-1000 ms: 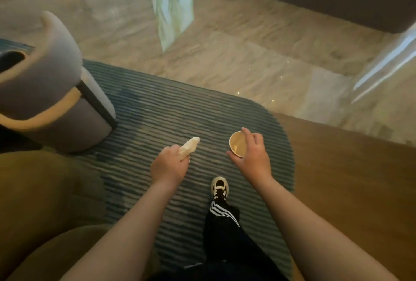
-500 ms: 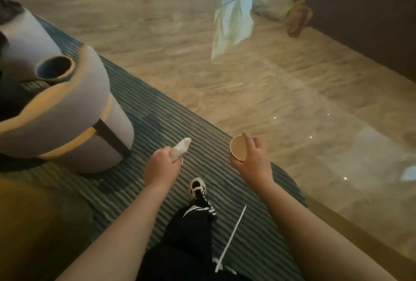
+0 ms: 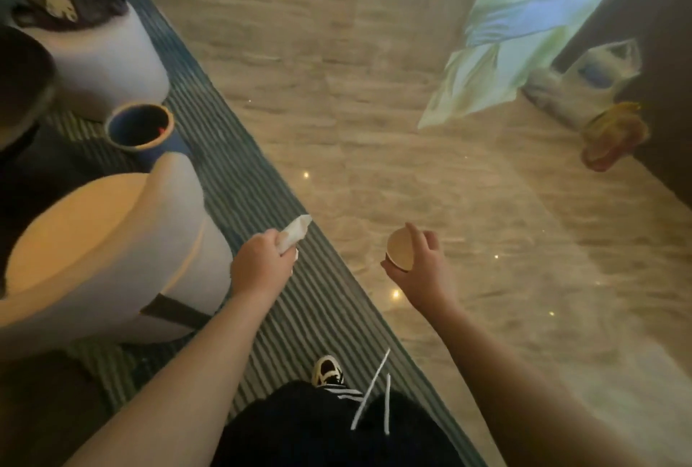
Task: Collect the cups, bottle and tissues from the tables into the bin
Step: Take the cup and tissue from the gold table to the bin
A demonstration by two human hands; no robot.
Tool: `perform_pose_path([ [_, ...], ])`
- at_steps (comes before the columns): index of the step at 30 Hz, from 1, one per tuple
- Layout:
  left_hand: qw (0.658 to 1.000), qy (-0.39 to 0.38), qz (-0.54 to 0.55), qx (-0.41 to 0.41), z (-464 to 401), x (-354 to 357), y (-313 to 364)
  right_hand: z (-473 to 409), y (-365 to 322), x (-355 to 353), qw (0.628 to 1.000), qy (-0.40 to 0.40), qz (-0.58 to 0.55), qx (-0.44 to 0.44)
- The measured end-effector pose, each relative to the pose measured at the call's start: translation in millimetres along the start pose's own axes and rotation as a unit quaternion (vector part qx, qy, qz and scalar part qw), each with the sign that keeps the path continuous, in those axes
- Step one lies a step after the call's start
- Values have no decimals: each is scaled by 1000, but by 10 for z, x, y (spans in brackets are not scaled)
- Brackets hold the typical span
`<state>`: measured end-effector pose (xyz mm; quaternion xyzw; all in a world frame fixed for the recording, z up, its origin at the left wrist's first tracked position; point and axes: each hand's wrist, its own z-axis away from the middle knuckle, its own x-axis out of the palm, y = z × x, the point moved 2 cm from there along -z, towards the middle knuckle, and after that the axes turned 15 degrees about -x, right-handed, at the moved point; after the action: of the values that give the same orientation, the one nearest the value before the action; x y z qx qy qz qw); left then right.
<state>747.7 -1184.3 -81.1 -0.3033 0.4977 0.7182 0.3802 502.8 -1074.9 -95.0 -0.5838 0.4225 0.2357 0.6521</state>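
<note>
Head view looked down: the left hand (image 3: 262, 268) was closed around a white tissue (image 3: 296, 238), held above the striped rug (image 3: 299, 317) beside a pale armchair (image 3: 112, 242). The right hand (image 3: 423, 272) gripped a paper cup (image 3: 400, 255) tilted over the marble floor (image 3: 374, 129). A round bin (image 3: 140, 129) stood between the chairs, well apart from both hands.

A lounge: round armchairs (image 3: 123, 242) on a striped rug (image 3: 239, 174), polished stone floor (image 3: 374, 111)

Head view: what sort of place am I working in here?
Probably a lounge or lobby seating area: rounded upholstered chairs stand on a striped rug beside polished stone flooring, with a small round bin between the chairs.
</note>
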Motion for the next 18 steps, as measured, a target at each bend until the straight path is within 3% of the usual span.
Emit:
perform_pose_path([
  [11, 983, 87, 78, -143, -2125, -135, 533, -3301, -273, 454, 983, -87, -16, -161],
  [18, 941, 166, 108, -274, -3703, -217, 1024, -5682, -499, 871, 932, -199, -1, -304],
])
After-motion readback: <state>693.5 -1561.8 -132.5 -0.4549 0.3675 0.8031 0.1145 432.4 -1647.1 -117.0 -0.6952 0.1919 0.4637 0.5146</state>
